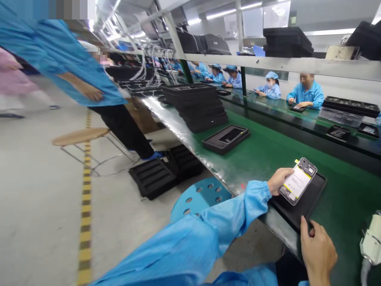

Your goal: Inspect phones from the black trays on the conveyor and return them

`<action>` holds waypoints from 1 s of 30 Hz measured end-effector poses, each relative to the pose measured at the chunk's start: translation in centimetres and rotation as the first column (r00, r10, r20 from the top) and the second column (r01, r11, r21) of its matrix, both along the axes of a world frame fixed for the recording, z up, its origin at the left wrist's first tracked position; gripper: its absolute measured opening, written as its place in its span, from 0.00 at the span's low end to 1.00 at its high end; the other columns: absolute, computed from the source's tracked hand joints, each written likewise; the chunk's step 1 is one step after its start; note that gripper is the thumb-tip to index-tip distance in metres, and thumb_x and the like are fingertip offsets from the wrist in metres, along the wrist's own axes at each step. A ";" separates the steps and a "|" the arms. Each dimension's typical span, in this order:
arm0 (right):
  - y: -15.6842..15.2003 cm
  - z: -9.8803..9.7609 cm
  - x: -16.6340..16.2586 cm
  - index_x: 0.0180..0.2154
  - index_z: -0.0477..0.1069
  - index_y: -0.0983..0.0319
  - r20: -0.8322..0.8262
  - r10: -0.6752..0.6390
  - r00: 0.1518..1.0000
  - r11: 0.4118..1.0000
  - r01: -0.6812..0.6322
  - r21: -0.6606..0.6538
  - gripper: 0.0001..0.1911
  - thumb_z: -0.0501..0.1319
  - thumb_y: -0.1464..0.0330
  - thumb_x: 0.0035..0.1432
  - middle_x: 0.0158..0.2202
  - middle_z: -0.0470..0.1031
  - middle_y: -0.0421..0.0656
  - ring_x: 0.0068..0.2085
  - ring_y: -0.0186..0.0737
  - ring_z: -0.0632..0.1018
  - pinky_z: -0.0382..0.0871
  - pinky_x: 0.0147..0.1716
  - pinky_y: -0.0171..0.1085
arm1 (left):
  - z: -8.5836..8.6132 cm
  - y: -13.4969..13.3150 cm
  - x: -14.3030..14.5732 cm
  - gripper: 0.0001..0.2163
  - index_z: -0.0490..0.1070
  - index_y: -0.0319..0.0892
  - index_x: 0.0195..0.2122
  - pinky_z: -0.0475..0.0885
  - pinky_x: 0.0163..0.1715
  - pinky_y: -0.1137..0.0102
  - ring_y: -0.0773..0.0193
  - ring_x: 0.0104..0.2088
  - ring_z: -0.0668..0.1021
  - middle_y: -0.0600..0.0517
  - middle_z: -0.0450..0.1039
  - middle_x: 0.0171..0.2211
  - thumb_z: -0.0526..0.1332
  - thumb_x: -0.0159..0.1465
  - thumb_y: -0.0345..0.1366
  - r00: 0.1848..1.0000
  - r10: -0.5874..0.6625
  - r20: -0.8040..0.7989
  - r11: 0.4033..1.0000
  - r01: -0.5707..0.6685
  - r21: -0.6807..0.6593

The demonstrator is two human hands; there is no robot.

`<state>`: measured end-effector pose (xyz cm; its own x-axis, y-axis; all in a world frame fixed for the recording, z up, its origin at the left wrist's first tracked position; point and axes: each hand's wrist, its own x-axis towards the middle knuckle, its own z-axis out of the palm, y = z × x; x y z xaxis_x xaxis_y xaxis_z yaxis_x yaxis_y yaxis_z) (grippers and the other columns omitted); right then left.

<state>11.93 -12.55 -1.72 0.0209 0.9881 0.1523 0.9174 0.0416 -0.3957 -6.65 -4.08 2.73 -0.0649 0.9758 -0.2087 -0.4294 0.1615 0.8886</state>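
Left hand (279,179) at approx 4 o'clock of frame, fingers curled round the edge of an opened phone (297,181), back cover off, white battery w/ yellow tab showing. Phone held tilted, just above a black tray (309,198) on the green counter (268,151); can't tell if its lower corner touches the tray. Blue sleeve (208,234) running from 6 o'clock up to the wrist.

Right hand (317,248) at 5 o'clock, thumb up against the near edge of the same tray, fingers bent and resting on the rim, nothing else in it.

At 3 o'clock of the right hand, a whitish tool w/ cable (372,242), cut off by the frame edge; type unclear.

At 11 o'clock of the phone, well apart, a 2nd black tray w/ a dark phone lying in it (226,138). Beyond it, a stack of black trays (198,105) on the counter. More black trays on the floor (163,174) under the counter edge, beside a round blue perforated stool seat (199,196).

At 9 o'clock, a wooden stool (80,136) near a yellow floor stripe (85,214); a standing person in a blue coat (65,63) behind it. At 1 o'clock, far side of the line, seated workers in blue coats & caps (306,95). Overhead shelf w/ black trays (285,41).
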 end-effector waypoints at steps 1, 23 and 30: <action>0.0 0.1 0.0 0.38 0.75 0.58 0.002 0.003 1.000 1.000 -0.003 0.004 0.17 0.54 0.54 0.62 0.35 0.76 0.42 0.31 0.43 0.74 0.54 0.26 0.36 | -0.2 0.1 0.2 0.15 0.72 0.33 0.31 0.70 0.25 0.72 0.62 0.24 0.76 0.47 0.74 0.26 0.63 0.50 0.42 1.000 -0.003 0.027 1.000 0.003 -0.011; -0.2 -0.3 -0.1 0.40 0.75 0.58 0.009 -0.013 1.000 1.000 0.013 0.019 0.18 0.53 0.54 0.62 0.36 0.76 0.42 0.32 0.44 0.75 0.56 0.25 0.38 | 0.1 1.6 -0.4 0.15 0.72 0.34 0.31 0.72 0.26 0.71 0.62 0.22 0.76 0.46 0.74 0.23 0.51 0.63 0.39 0.993 -0.061 0.102 0.983 0.078 -0.169; 1.0 -4.3 -1.1 0.35 0.75 0.65 -0.140 0.023 0.990 0.956 0.019 0.294 0.26 0.48 0.53 0.64 0.25 0.73 0.45 0.26 0.42 0.74 0.61 0.25 0.38 | 0.8 1.5 -0.9 0.14 0.69 0.37 0.23 0.70 0.26 0.68 0.58 0.24 0.75 0.45 0.72 0.22 0.55 0.55 0.44 0.981 -0.057 -0.187 0.997 0.048 -0.053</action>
<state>10.88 -11.56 -6.00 0.0611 0.8999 0.4318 0.8534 0.1772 -0.4902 -7.57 -2.57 3.54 -0.0564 0.9680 -0.2446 -0.2447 0.2241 0.9433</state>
